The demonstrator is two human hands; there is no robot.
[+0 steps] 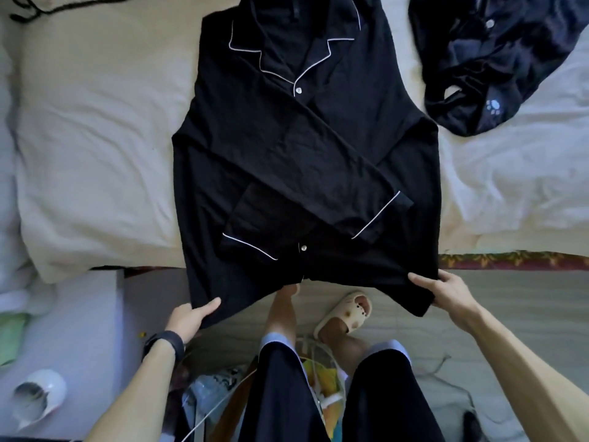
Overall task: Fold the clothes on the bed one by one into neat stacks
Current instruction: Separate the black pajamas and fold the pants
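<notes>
Over on the far left of the black pyjama shirt (302, 138), a cream pillow (95, 161) sits clear of the action, leaving the shirt its own flat patch of bed (510, 186). Now the left hand (191, 314): thumb on top, pinching the shirt's lower left hem corner, which hangs off the mattress edge. Look at the shirt itself, face up, collar at the far end, both sleeves already crossed over the chest so the body makes one tidy rectangle. That's why the hem is the part being held; it reads as the set-up for bringing the bottom up towards the collar. The right hand (446, 291) grips the shirt's lower right hem corner the same way, keeping the edge level. Up right of the shirt, a crumpled dark garment (497, 65) waits unfolded.
</notes>
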